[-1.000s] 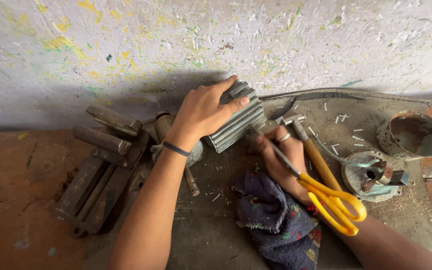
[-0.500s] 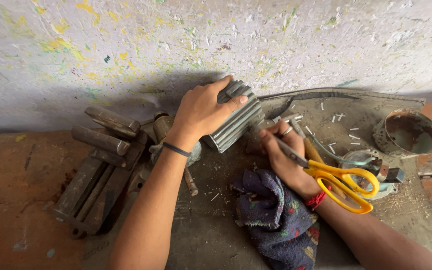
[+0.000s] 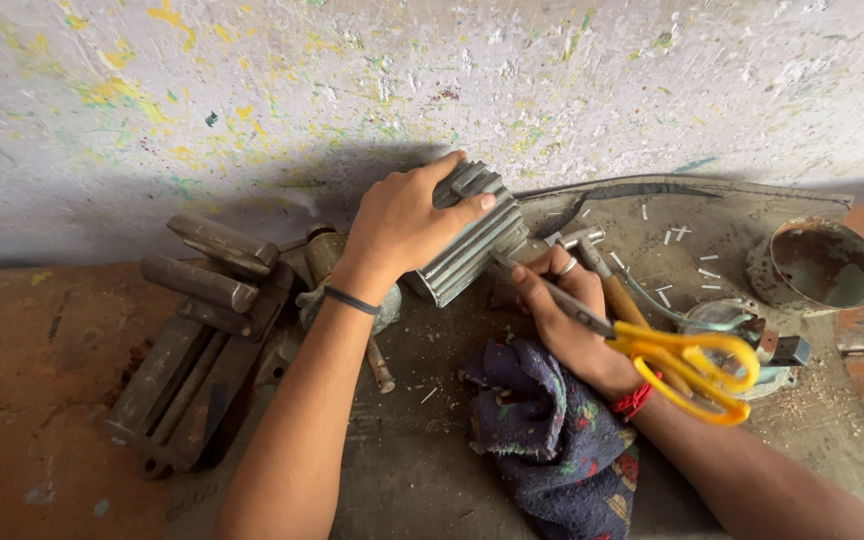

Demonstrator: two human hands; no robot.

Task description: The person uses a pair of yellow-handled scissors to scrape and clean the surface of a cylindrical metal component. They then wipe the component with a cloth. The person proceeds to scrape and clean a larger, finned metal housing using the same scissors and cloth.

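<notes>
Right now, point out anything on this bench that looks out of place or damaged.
Small pale offcuts lie scattered over the bench top near the rusty tin can. The scissors are held by the blades, handles outward, in the right hand, which looks unusual.

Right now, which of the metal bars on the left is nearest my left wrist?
The upper bar, lying angled nearest the wall; its right end almost reaches the left wrist, while the lower bar sits farther left.
</notes>
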